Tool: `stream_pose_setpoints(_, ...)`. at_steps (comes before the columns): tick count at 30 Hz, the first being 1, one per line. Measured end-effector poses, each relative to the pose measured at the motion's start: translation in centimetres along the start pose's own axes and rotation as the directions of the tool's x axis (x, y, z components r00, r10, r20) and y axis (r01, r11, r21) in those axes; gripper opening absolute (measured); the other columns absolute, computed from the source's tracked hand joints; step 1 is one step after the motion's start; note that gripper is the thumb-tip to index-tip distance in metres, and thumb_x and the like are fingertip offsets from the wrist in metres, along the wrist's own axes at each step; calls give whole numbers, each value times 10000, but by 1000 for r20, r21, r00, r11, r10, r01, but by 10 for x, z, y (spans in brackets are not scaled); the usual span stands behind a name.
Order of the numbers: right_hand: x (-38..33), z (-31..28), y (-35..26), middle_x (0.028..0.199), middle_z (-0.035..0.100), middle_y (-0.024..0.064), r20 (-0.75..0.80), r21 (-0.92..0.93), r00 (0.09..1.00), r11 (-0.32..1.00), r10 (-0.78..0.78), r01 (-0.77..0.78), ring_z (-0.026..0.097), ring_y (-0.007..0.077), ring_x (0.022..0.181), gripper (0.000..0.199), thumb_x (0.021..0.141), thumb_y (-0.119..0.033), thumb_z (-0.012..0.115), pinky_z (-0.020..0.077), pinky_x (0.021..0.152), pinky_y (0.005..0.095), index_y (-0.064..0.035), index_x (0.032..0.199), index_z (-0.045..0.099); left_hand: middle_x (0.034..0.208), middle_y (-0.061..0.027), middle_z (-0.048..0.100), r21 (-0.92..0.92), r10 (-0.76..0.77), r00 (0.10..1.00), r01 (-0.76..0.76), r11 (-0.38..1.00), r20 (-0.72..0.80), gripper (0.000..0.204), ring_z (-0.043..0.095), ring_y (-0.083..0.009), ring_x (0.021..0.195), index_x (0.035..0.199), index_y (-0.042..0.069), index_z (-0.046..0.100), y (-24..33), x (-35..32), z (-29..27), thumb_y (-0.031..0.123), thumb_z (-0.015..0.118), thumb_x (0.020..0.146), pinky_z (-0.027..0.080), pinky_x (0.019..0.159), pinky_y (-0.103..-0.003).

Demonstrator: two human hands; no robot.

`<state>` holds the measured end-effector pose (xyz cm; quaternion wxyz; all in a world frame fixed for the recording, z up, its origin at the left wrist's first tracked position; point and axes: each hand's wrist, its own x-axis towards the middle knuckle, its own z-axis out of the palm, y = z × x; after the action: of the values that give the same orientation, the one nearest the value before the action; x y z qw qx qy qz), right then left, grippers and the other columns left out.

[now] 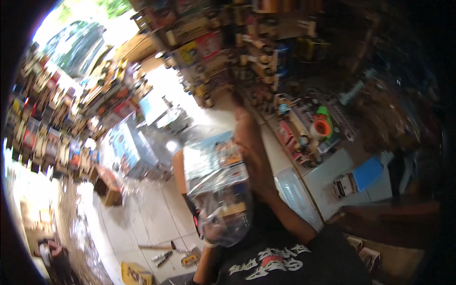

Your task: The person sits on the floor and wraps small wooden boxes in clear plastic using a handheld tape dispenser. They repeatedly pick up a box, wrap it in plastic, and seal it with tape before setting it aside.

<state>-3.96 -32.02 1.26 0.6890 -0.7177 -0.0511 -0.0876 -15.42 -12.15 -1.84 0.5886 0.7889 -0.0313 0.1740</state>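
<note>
Over my lap is a flat printed package (pixel 213 161), pale with coloured pictures, in a loose clear plastic bag. The bag's lower part (pixel 228 209) bulges toward me and shows dark and tan shapes that I cannot make out. At its lower left edge my left hand (pixel 213 231) is closed on it, partly seen through the plastic. My right hand (pixel 243 145) grips the package's upper right edge, its fingers smeared by motion. A bare leg (pixel 244 118) stretches away beyond it.
On the tiled floor lie a hammer (pixel 159 246), a yellow tape measure (pixel 190 260) and a yellow container (pixel 135 274). Another plastic-wrapped box (pixel 123 147) stands at left. Crowded shelves (pixel 204 42) line the back. An orange and green roll (pixel 321 126) and a blue box (pixel 368 173) are at right.
</note>
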Motion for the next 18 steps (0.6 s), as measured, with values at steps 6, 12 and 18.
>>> stream_pose_setpoints(6, 4, -22, -16, 1250, 740, 151, -31, -62, 994, 993, -107, 105, 695, 245, 1150, 369, 1037, -171, 625, 497, 1048, 371, -115, 1398, 673, 1267, -167, 627, 153, 194, 981, -195, 969, 19, 739, 541, -396, 1337, 1335, 44, 524, 17, 39, -1, 366, 867, 766, 357, 1184, -559)
stream_pose_setpoints(12, -9, -39, -45, 1474, 609, 178, 134, 34, 976, 985, -170, 167, 629, 309, 1291, 472, 1057, -231, 605, 447, 1132, 416, -43, 1486, 554, 1128, -149, 712, 431, 548, 712, -702, 567, 439, 513, 563, -416, 1306, 1204, 95, 698, 87, 109, -31, 379, 815, 793, 346, 1170, -611)
stream_pose_setpoints(18, -14, -76, -75, 1550, 521, 205, 355, -70, 752, 786, -556, 614, 487, 401, 1452, 703, 976, -495, 707, 386, 1194, 488, -58, 1502, 545, 847, -121, 626, -224, 571, 340, -680, 698, 747, 254, 607, -324, 811, 724, 76, 565, 161, 127, -32, 175, 782, 812, 470, 742, -512)
